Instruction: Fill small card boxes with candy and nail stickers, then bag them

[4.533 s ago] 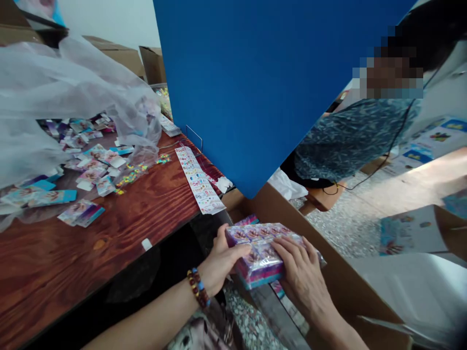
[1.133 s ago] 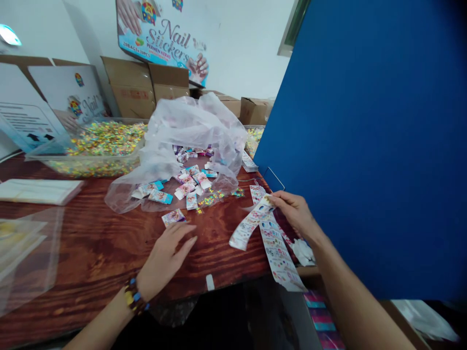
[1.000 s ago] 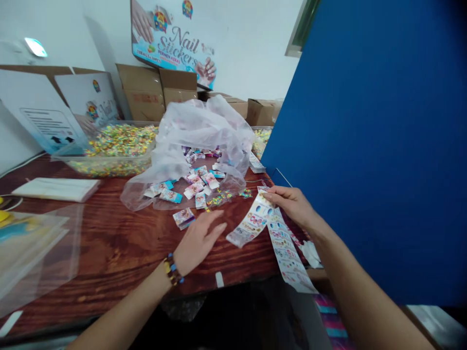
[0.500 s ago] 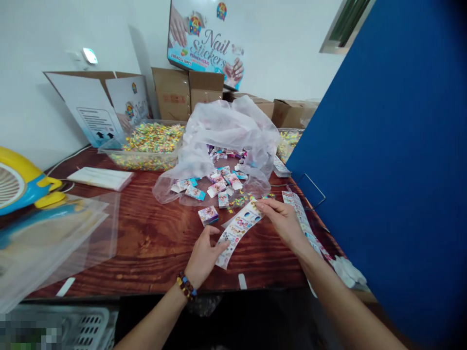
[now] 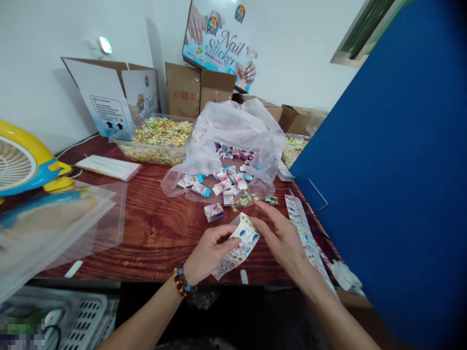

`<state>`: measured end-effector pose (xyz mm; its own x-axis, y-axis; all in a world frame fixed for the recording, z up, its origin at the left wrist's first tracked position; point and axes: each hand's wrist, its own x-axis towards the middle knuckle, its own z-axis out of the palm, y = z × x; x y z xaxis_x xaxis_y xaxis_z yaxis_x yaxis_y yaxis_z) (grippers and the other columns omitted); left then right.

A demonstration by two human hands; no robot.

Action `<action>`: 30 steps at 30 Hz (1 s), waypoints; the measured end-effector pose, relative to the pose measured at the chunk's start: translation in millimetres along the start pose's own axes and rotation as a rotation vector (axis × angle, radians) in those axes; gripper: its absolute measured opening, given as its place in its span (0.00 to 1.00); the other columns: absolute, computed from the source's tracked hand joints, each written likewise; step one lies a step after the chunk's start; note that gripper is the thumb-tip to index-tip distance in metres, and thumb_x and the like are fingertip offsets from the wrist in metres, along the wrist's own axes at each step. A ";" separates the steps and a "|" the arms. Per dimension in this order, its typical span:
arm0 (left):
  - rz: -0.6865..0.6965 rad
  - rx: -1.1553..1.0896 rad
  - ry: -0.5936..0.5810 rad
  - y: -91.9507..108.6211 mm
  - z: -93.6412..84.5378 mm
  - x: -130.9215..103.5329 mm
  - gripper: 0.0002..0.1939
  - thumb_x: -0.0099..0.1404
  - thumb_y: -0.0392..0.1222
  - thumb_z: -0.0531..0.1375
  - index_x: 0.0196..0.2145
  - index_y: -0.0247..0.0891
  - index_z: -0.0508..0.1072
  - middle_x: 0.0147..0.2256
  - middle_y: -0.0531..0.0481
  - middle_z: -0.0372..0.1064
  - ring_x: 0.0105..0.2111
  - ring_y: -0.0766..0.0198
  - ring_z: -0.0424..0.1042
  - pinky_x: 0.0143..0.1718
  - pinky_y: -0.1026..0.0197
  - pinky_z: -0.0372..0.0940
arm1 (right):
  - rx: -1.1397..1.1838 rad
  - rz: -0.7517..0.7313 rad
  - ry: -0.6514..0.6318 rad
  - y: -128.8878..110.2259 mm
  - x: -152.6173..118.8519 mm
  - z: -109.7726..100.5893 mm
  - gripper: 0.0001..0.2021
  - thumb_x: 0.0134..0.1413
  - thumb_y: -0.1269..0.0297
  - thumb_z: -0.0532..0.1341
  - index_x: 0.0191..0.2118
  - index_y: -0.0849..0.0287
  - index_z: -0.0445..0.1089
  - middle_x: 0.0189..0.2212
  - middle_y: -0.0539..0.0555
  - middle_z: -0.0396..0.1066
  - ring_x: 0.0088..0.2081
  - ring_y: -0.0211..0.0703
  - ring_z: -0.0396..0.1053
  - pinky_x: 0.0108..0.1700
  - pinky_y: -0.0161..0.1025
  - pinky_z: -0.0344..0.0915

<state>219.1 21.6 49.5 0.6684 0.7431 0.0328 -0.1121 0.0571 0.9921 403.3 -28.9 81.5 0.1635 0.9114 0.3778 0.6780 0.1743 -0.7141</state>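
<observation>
A strip of stickers (image 5: pixel 241 247) slants above the front of a dark red wooden table (image 5: pixel 156 228), pinched between the thumb and fingers of the person's left hand (image 5: pixel 209 253). The right hand (image 5: pixel 280 236) is loosely spread, fingertips at the strip's upper corner; whether they touch it is unclear. Just behind the left hand sits a small stack of printed boxes (image 5: pixel 213 212). Farther back, more little boxes (image 5: pixel 222 185) spill from a cloudy plastic bag (image 5: pixel 239 129). A longer sticker strip (image 5: pixel 306 236) lies right of the right hand, beside a blue panel (image 5: pixel 386 170).
</observation>
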 end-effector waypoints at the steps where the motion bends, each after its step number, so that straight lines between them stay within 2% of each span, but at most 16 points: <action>1: 0.016 0.001 -0.012 1.7 1.3 -2.1 0.13 0.62 0.43 0.61 0.44 0.38 0.76 0.39 0.50 0.75 0.36 0.62 0.71 0.39 0.64 0.64 | -0.068 -0.073 0.017 -2.3 -3.9 -3.6 0.20 0.59 0.59 0.59 0.57 0.52 0.67 0.56 0.57 0.69 0.54 0.50 0.67 0.54 0.49 0.65; 3: 0.059 0.027 -0.022 3.8 4.4 -6.5 0.12 0.63 0.42 0.60 0.44 0.40 0.77 0.39 0.51 0.76 0.37 0.63 0.72 0.40 0.64 0.64 | -0.155 -0.205 -0.009 -6.5 -11.6 -8.4 0.20 0.58 0.58 0.61 0.56 0.51 0.68 0.57 0.56 0.67 0.59 0.52 0.62 0.59 0.53 0.59; 5: 0.119 0.078 -0.010 4.6 8.2 -9.8 0.10 0.64 0.41 0.59 0.42 0.40 0.77 0.39 0.51 0.75 0.38 0.63 0.72 0.41 0.64 0.64 | -0.147 -0.262 -0.087 -9.9 -18.2 -9.1 0.16 0.57 0.58 0.62 0.51 0.51 0.72 0.51 0.55 0.73 0.56 0.52 0.65 0.58 0.53 0.60; 8: 0.166 0.203 0.097 4.7 12.8 -12.4 0.08 0.65 0.41 0.58 0.39 0.39 0.75 0.37 0.51 0.74 0.37 0.63 0.71 0.41 0.63 0.64 | 0.005 -0.120 -0.208 -13.9 -24.0 -6.4 0.10 0.61 0.60 0.58 0.43 0.53 0.76 0.36 0.52 0.78 0.39 0.45 0.74 0.43 0.41 0.68; 10: 0.199 0.313 0.241 4.9 12.3 -13.1 0.08 0.63 0.41 0.60 0.40 0.39 0.74 0.38 0.50 0.72 0.38 0.62 0.70 0.42 0.62 0.63 | 0.130 0.030 -0.231 -15.6 -23.0 -6.1 0.12 0.61 0.59 0.57 0.37 0.56 0.77 0.28 0.50 0.76 0.30 0.40 0.71 0.33 0.35 0.65; 12: 0.225 0.393 0.303 4.8 8.0 -12.9 0.13 0.60 0.42 0.63 0.43 0.40 0.72 0.43 0.48 0.71 0.43 0.59 0.69 0.45 0.60 0.62 | 0.228 0.134 -0.228 -14.8 -17.8 -7.8 0.13 0.59 0.57 0.58 0.33 0.58 0.76 0.25 0.50 0.73 0.28 0.39 0.68 0.30 0.33 0.63; 14: 0.158 0.390 0.202 3.1 1.0 -11.9 0.12 0.61 0.45 0.62 0.42 0.40 0.74 0.41 0.48 0.72 0.41 0.58 0.69 0.43 0.60 0.62 | 0.285 0.184 -0.214 -10.3 -9.8 -9.1 0.13 0.57 0.56 0.60 0.30 0.59 0.75 0.24 0.49 0.72 0.28 0.39 0.67 0.30 0.33 0.62; 16: 0.022 0.322 0.076 -1.3 -6.2 -10.5 0.10 0.63 0.47 0.59 0.36 0.38 0.76 0.33 0.50 0.73 0.33 0.61 0.70 0.35 0.63 0.62 | 0.292 0.196 -0.195 -3.4 -2.2 -7.7 0.14 0.56 0.55 0.60 0.29 0.59 0.74 0.23 0.49 0.71 0.27 0.39 0.66 0.29 0.33 0.61; 18: -0.086 0.260 0.027 -8.3 -11.8 -9.7 0.12 0.62 0.48 0.59 0.31 0.36 0.76 0.28 0.52 0.71 0.28 0.64 0.67 0.30 0.64 0.59 | 0.255 0.180 -0.173 2.0 1.4 -2.7 0.14 0.57 0.55 0.59 0.29 0.59 0.74 0.23 0.49 0.71 0.27 0.39 0.66 0.29 0.34 0.61; 21: -0.153 0.172 0.068 -19.3 -16.0 -10.5 0.13 0.60 0.48 0.61 0.28 0.34 0.76 0.26 0.52 0.71 0.27 0.66 0.66 0.30 0.65 0.59 | 0.116 0.075 -0.115 0.4 -6.0 9.4 0.13 0.60 0.57 0.57 0.32 0.58 0.75 0.27 0.50 0.74 0.29 0.42 0.70 0.32 0.35 0.64; 23: -0.194 0.023 0.140 -23.6 -17.1 -12.2 0.14 0.58 0.49 0.62 0.28 0.34 0.75 0.26 0.52 0.71 0.27 0.66 0.67 0.30 0.65 0.60 | -0.006 -0.079 -0.089 -6.6 -19.1 18.5 0.10 0.61 0.62 0.57 0.37 0.57 0.76 0.33 0.52 0.77 0.35 0.44 0.73 0.38 0.37 0.67; 26: -0.287 -0.275 0.229 -23.7 -18.7 -15.0 0.15 0.52 0.50 0.66 0.31 0.34 0.75 0.26 0.51 0.72 0.27 0.65 0.69 0.31 0.64 0.63 | -0.186 -0.341 -0.132 -17.1 -43.6 31.7 0.11 0.61 0.69 0.57 0.44 0.55 0.75 0.42 0.54 0.77 0.43 0.46 0.74 0.50 0.43 0.67; 28: -0.328 -0.399 0.240 -21.7 -20.3 -16.6 0.18 0.50 0.50 0.68 0.33 0.34 0.74 0.27 0.50 0.73 0.27 0.65 0.70 0.31 0.63 0.65 | -0.283 -0.438 -0.154 -19.4 -57.4 39.5 0.13 0.59 0.72 0.56 0.45 0.54 0.74 0.45 0.56 0.77 0.46 0.47 0.74 0.54 0.46 0.65; 30: -0.325 -0.426 0.201 -20.8 -21.7 -18.0 0.19 0.52 0.51 0.67 0.36 0.34 0.74 0.30 0.48 0.74 0.28 0.65 0.71 0.33 0.62 0.65 | -0.321 -0.459 -0.180 -16.9 -66.1 44.8 0.13 0.59 0.72 0.56 0.46 0.54 0.74 0.47 0.57 0.76 0.49 0.48 0.73 0.56 0.49 0.63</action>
<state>193.5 21.5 25.6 0.5700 0.7521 -0.3309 -0.2386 0.5369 0.8092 349.0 -75.4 42.1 -0.3030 0.8234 0.4797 0.8383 0.4698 -0.2768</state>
